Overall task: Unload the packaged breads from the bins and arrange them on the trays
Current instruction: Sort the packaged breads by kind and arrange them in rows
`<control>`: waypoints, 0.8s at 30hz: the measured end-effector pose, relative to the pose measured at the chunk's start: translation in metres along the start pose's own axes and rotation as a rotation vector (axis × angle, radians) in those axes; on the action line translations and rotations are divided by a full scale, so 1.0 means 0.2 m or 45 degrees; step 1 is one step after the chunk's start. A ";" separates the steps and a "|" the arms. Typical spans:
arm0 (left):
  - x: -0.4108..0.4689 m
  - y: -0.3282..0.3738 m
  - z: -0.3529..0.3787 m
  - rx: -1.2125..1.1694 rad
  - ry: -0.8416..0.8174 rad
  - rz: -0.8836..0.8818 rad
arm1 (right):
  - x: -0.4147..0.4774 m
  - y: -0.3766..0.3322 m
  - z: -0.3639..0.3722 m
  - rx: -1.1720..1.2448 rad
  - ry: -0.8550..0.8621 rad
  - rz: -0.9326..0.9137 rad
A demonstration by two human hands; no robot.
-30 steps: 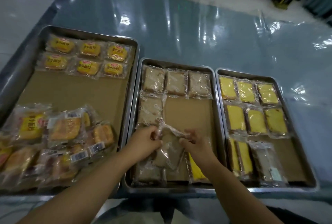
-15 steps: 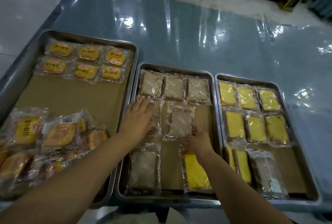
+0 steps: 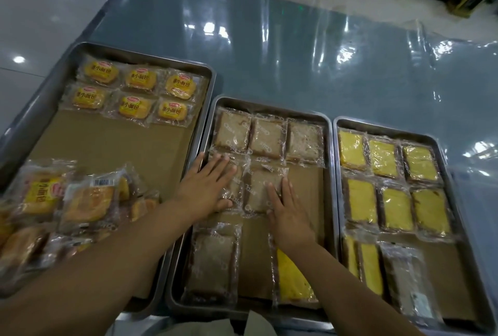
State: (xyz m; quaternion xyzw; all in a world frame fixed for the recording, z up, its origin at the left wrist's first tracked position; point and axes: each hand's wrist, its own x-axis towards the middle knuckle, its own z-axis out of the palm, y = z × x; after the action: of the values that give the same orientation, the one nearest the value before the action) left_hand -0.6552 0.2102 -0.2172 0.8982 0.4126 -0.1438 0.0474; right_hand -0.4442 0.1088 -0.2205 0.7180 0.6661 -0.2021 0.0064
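Note:
Three metal trays lined with brown paper lie side by side. On the middle tray [image 3: 327, 174], three brown packaged breads [image 3: 265, 136] form the far row. My left hand [image 3: 207, 187] lies flat with straight fingers on the left package of the second row. My right hand [image 3: 287, 209] presses flat on the brown package [image 3: 258, 187] beside it. A loose brown package [image 3: 213, 263] and a yellow one [image 3: 291, 279] lie at the near end of the same tray.
The left tray [image 3: 210, 98] holds two rows of round yellow-labelled buns [image 3: 134, 90] at the far end and a loose heap [image 3: 67, 201] near me. The right tray [image 3: 444, 152] holds rows of yellow cake slices [image 3: 388, 182]. Beyond lies a table under shiny plastic sheet [image 3: 296, 52].
Both hands carried a brown package from the tray's near end up to its second row and laid it down. They now lie flat on the two packages there.

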 end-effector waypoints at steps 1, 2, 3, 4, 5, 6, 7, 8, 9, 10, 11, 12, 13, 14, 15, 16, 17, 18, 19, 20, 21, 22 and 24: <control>0.00 0.00 0.00 0.001 0.002 0.001 | 0.00 0.00 0.00 -0.004 0.000 -0.006; 0.00 0.00 0.00 0.003 0.006 0.002 | 0.00 0.00 0.00 0.004 -0.004 -0.012; 0.00 0.00 0.00 0.009 0.015 0.005 | 0.01 0.00 0.00 0.038 -0.010 -0.015; 0.00 0.00 0.00 0.019 0.027 0.009 | 0.01 0.00 -0.01 0.098 -0.016 -0.013; -0.01 0.00 0.01 0.031 0.039 0.013 | 0.02 0.00 -0.03 0.174 -0.024 -0.001; -0.01 0.00 0.01 0.039 0.048 0.016 | 0.02 0.00 -0.05 0.252 -0.032 0.018; -0.02 0.00 0.01 0.035 0.057 0.016 | 0.02 0.00 -0.06 0.315 -0.032 0.039; -0.03 0.01 0.00 0.014 0.067 0.016 | 0.01 -0.01 -0.08 0.350 -0.015 0.067; -0.04 0.01 -0.01 -0.026 0.087 0.019 | 0.00 -0.03 -0.09 0.364 0.019 0.105; -0.06 0.02 -0.02 -0.085 0.123 0.022 | -0.02 -0.04 -0.09 0.360 0.071 0.148; -0.09 0.03 -0.03 -0.151 0.176 0.024 | -0.04 -0.06 -0.09 0.331 0.145 0.170; -0.12 0.04 -0.05 -0.207 0.240 0.026 | -0.08 -0.08 -0.09 0.282 0.233 0.155; -0.17 0.05 -0.05 -0.251 0.302 0.031 | -0.11 -0.09 -0.08 0.244 0.305 0.127; -0.21 0.06 -0.05 -0.275 0.372 0.044 | -0.15 -0.10 -0.06 0.255 0.314 0.118; -0.26 0.06 -0.02 -0.285 0.431 0.068 | -0.18 -0.12 -0.06 0.319 0.251 0.140; -0.31 0.07 0.00 -0.282 0.465 0.100 | -0.21 -0.14 -0.04 0.400 0.141 0.168; -0.35 0.07 0.03 -0.266 0.483 0.134 | -0.24 -0.17 -0.03 0.460 0.025 0.178; -0.38 0.07 0.05 -0.253 0.489 0.155 | -0.27 -0.19 -0.01 0.481 -0.044 0.155; -0.40 0.08 0.07 -0.246 0.484 0.154 | -0.29 -0.22 0.01 0.479 -0.076 0.117; -0.42 0.08 0.07 -0.236 0.470 0.136 | -0.32 -0.25 0.03 0.481 -0.098 0.080; -0.43 0.08 0.08 -0.217 0.453 0.117 | -0.35 -0.28 0.06 0.476 -0.120 0.045; -0.44 0.08 0.07 -0.194 0.438 0.106 | -0.37 -0.31 0.08 0.468 -0.149 0.012; -0.44 0.08 0.06 -0.193 0.356 0.096 | -0.40 -0.34 0.12 0.478 -0.207 0.015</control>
State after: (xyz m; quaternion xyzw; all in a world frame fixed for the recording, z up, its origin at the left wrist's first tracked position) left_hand -0.7007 0.1327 -0.2035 0.9182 0.3909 0.0160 0.0623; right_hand -0.5190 0.0323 -0.2014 0.6916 0.6099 -0.3801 -0.0726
